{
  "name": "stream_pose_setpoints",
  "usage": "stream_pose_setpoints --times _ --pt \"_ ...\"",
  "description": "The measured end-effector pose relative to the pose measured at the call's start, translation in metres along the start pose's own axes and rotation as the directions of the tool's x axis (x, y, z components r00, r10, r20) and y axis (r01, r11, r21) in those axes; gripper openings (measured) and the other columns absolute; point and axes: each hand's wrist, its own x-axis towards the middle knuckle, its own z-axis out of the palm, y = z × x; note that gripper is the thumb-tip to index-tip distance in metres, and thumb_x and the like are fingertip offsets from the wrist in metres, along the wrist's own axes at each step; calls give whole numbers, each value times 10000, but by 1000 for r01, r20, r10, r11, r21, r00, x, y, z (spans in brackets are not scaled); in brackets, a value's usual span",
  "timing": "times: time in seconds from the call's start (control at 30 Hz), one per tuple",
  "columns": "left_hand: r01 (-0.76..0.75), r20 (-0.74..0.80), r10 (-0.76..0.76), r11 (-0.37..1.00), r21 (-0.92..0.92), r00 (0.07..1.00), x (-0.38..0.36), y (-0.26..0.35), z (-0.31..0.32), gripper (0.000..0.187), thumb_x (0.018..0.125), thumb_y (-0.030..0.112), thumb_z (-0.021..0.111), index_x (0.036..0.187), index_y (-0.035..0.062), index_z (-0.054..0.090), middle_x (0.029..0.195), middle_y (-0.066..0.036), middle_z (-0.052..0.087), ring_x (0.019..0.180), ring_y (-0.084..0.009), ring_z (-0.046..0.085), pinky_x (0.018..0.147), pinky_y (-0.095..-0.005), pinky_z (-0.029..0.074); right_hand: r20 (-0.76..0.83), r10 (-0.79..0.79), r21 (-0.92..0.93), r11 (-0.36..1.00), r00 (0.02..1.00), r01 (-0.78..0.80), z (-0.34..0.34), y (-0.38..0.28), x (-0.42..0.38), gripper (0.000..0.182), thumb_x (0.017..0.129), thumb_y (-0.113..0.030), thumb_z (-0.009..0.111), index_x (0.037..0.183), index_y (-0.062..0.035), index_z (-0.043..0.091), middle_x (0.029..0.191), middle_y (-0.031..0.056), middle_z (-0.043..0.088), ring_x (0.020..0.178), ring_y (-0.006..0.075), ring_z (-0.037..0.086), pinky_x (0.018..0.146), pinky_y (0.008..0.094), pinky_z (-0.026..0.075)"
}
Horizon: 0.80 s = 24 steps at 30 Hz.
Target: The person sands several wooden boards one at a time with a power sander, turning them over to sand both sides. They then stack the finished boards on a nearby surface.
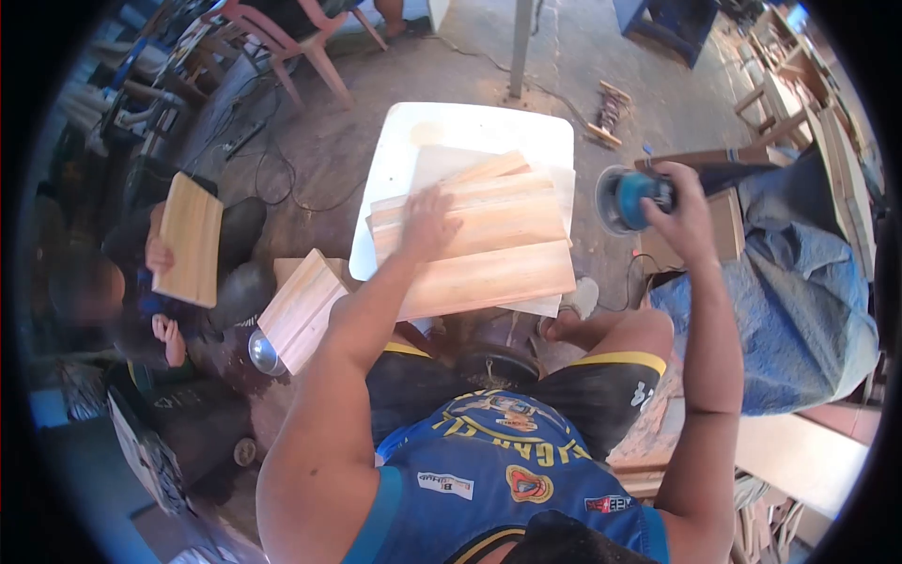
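Observation:
My left hand point(430, 226) rests with its fingers spread on a pale wooden board point(512, 216), slightly blurred by motion. This board lies with other boards and thin sheets on a small white table point(395, 150) in front of my knees. Out to the right, my right hand point(684, 211) is wrapped around a teal power sander point(635, 199) with a round disc. The sander is held up off the boards, beyond the table's right edge.
A co-worker at the left holds a wooden board point(191, 240) upright. Another board point(305, 310) leans near my left forearm, by a shiny round object point(266, 352). A blue tarp point(780, 291) bulges at the right. Behind stand a pink chair point(282, 42) and a post point(521, 47); cords cross the floor.

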Motion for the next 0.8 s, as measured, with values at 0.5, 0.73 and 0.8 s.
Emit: stream_pose_setpoints --times 0.5,0.73,0.8 --pt "436 -39 -436 900 -5 899 -101 17 -24 785 967 492 555 1565 39 323 1650 -225 217 1549 -359 148 1249 -520 111 457 -46 -286 938 888 196 173 -129 67 559 814 -257 702 1349 -200 550 1269 123 589 1186 333 585 988 449 539" --pt "396 -72 -401 915 -79 913 -102 11 -23 751 952 460 582 1526 17 390 1628 -219 266 1532 -379 171 1244 -513 133 480 -142 -261 919 866 295 217 -195 80 519 818 -254 698 1317 -195 571 1245 122 601 1181 331 591 967 452 553" --pt "401 -64 -410 909 -114 910 -102 9 -22 729 945 427 603 1512 11 411 1623 -217 277 1526 -385 183 1243 -513 144 477 -169 -256 912 862 321 228 -218 82 509 816 -260 701 1304 -192 572 1245 123 602 1181 334 593 952 454 556"
